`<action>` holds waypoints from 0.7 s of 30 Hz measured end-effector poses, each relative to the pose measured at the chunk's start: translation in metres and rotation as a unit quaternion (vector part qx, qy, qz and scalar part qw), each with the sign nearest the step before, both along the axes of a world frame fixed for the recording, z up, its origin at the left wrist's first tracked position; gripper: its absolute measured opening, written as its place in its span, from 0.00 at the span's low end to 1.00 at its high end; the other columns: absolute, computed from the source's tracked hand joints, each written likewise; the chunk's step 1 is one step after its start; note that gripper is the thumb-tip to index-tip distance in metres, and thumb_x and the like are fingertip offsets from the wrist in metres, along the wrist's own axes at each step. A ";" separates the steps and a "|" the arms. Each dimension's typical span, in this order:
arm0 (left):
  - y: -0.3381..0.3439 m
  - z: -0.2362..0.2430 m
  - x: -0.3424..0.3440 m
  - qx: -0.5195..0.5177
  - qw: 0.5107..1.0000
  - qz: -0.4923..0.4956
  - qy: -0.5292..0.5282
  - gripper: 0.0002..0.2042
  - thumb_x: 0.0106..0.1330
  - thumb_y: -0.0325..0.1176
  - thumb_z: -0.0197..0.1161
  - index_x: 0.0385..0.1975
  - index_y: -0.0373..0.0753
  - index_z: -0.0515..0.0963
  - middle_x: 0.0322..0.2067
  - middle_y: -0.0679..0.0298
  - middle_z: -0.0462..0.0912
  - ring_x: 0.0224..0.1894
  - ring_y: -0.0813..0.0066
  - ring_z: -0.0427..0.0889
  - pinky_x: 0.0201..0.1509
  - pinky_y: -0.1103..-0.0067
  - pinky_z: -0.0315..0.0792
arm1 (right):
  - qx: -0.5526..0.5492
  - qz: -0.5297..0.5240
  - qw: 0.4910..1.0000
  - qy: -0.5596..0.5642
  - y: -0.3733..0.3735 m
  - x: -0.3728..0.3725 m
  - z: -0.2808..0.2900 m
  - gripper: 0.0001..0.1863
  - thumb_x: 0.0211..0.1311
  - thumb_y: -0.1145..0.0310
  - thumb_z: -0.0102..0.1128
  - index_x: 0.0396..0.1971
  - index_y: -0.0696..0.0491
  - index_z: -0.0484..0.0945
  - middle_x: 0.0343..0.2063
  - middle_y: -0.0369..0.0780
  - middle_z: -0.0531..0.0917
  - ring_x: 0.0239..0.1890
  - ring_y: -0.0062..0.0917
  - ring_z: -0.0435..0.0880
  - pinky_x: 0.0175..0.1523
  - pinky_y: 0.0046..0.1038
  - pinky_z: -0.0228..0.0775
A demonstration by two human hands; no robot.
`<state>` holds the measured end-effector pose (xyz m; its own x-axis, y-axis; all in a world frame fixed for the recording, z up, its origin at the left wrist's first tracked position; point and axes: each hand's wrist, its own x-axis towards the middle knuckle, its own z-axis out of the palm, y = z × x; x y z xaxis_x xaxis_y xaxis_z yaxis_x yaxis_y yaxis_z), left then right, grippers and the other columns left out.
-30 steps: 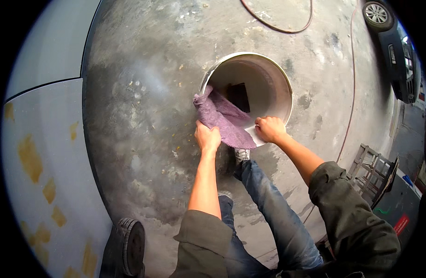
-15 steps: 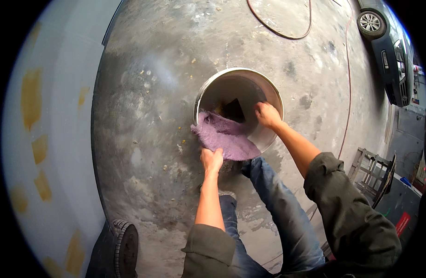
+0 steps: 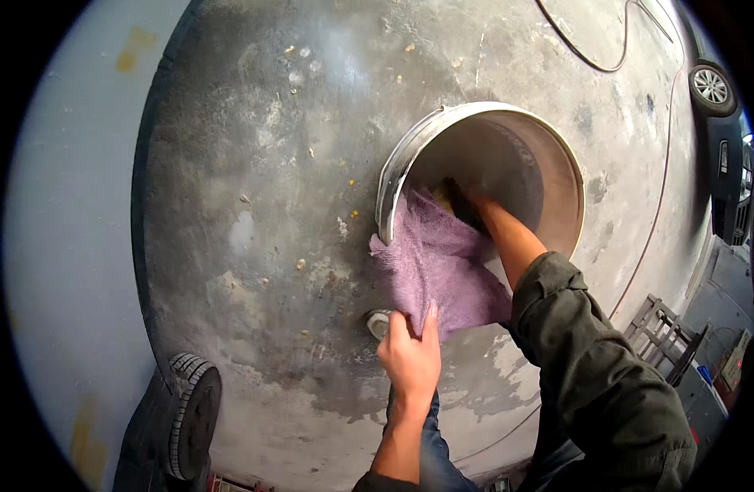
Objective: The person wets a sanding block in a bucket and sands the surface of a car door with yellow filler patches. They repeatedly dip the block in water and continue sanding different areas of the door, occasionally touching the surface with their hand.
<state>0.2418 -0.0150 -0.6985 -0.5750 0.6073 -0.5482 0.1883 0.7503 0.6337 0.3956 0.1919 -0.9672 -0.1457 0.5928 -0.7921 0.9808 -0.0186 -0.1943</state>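
Observation:
A large whitish bucket [image 3: 562,184] stands on the floor, its mouth facing up at me. Over its near rim hangs a purple cloth [image 3: 446,266], partly inside and partly outside. My left hand [image 3: 411,361] pinches the cloth's lower edge between thumb and fingers, just outside the bucket. Deep within the bucket is my right hand [image 3: 480,200], beside a dark object and a yellowish patch at the bottom. Shadow hides the fingers of that hand, so whether they hold anything does not show.
Stained concrete floor [image 3: 254,164] surrounds the bucket. At the left is a pale panel [image 3: 73,221] with yellowish patches; a tyre [image 3: 195,414] is at lower left. A hose [image 3: 668,164] runs along the right, near a parked car [image 3: 725,156] and a wooden frame [image 3: 660,332].
My right hand has gone from the bucket's right inner wall down toward its bottom. My left hand has drawn the cloth's edge nearer to me. The view has shifted, and the bucket appears farther right.

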 end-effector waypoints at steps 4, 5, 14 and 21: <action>-0.012 0.007 0.001 0.034 0.998 0.017 -0.040 0.15 0.62 0.34 0.70 0.26 0.32 0.71 0.20 0.47 0.76 0.21 0.48 0.77 0.27 0.64 0.69 | -0.062 0.050 0.995 -0.059 -0.004 -0.011 0.025 0.21 0.69 0.61 0.53 0.55 0.56 0.79 0.53 0.50 0.81 0.56 0.32 0.78 0.62 0.34 0.67; -0.009 0.009 0.001 0.042 0.996 0.031 -0.066 0.15 0.62 0.34 0.70 0.25 0.32 0.71 0.19 0.48 0.75 0.20 0.49 0.75 0.26 0.65 0.69 | -0.082 0.045 0.994 -0.057 -0.002 -0.011 0.034 0.21 0.69 0.61 0.53 0.55 0.56 0.79 0.53 0.49 0.81 0.55 0.31 0.78 0.62 0.34 0.67; 0.036 0.047 0.005 0.061 0.987 0.055 -0.141 0.11 0.67 0.32 0.66 0.30 0.30 0.75 0.24 0.64 0.81 0.26 0.83 0.72 0.32 0.78 0.70 | -0.185 -0.514 0.771 0.328 -0.011 0.007 0.132 0.14 0.67 0.62 0.57 0.47 0.53 0.80 0.43 0.38 0.83 0.48 0.27 0.81 0.54 0.30 0.72; 0.068 0.045 0.021 0.015 0.975 0.085 -0.204 0.10 0.67 0.31 0.64 0.34 0.28 0.74 0.27 0.59 0.84 0.24 0.77 0.82 0.26 0.77 0.77 | -0.137 -0.551 0.679 0.465 -0.031 0.037 0.205 0.03 0.62 0.75 0.52 0.29 0.52 0.74 0.33 0.36 0.81 0.36 0.22 0.82 0.48 0.29 0.78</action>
<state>0.2625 0.0534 -0.6530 -0.4061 0.5420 -0.7358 -0.2103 0.7281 0.6524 0.4321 0.1610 -0.7624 -0.2459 0.5967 -0.7639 -0.2037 -0.8023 -0.5611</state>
